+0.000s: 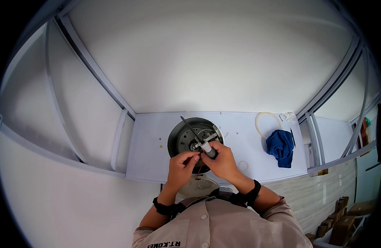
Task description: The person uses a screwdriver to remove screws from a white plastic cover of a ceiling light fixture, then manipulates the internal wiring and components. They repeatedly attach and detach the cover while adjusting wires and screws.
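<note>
A round dark metal pot-like housing (174, 138) stands on the white table, with holes in its bottom and metal parts and wiring inside. My right hand (220, 160) is closed around what looks like a screwdriver (206, 146) with a white and grey handle. Its long dark shaft points up and left across the housing. Close beside it, over the housing's near side, my left hand (182, 167) is closed in a pinch. What its fingertips hold is too small to make out. Thin red wires (198, 171) hang below the fingers at the near rim.
A blue cloth (280, 148) lies on the table (149, 161) at the right. Beside it are a pale hose loop (257, 122), a thin black tool (293, 138) and crumpled white material (289, 116). A pale ring (243, 166) lies nearer. Grey frame posts (120, 140) flank the table.
</note>
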A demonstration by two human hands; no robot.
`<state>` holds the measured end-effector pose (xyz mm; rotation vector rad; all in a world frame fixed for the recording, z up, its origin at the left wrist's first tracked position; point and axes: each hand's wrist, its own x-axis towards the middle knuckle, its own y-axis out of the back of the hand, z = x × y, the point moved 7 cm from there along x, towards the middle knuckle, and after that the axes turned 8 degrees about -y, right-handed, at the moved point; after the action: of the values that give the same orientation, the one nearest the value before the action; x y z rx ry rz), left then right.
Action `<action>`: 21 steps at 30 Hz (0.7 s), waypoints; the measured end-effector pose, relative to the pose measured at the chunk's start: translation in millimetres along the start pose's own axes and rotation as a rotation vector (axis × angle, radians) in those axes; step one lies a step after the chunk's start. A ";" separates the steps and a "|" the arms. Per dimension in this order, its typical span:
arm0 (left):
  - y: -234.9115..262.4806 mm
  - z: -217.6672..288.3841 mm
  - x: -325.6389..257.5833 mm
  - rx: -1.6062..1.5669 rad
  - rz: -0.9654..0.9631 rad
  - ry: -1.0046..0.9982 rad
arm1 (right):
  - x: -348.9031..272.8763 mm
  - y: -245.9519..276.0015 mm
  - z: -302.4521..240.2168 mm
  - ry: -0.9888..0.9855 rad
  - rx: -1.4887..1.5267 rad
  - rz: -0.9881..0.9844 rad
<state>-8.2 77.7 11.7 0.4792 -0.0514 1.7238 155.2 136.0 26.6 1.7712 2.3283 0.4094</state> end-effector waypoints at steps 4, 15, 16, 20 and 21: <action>-0.9 -0.7 -0.6 0.018 -0.018 0.001 | -4.8 1.1 -12.0 0.161 -0.047 0.038; 1.4 11.7 -5.9 0.273 0.044 -0.158 | -20.1 3.1 -29.9 0.538 -0.323 0.149; 1.3 13.7 -6.3 0.272 0.036 -0.157 | -20.1 3.5 -28.9 0.531 -0.304 0.145; 5.2 16.9 -8.1 0.156 0.052 -0.098 | -20.2 4.5 -23.8 0.454 -0.248 0.145; 10.9 16.0 -10.4 0.161 0.070 -0.083 | -20.4 3.5 -22.2 0.459 -0.235 0.145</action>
<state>-12.6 61.0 25.1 0.6752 0.0115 1.7836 156.9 114.8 48.4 1.8867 2.3012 1.1722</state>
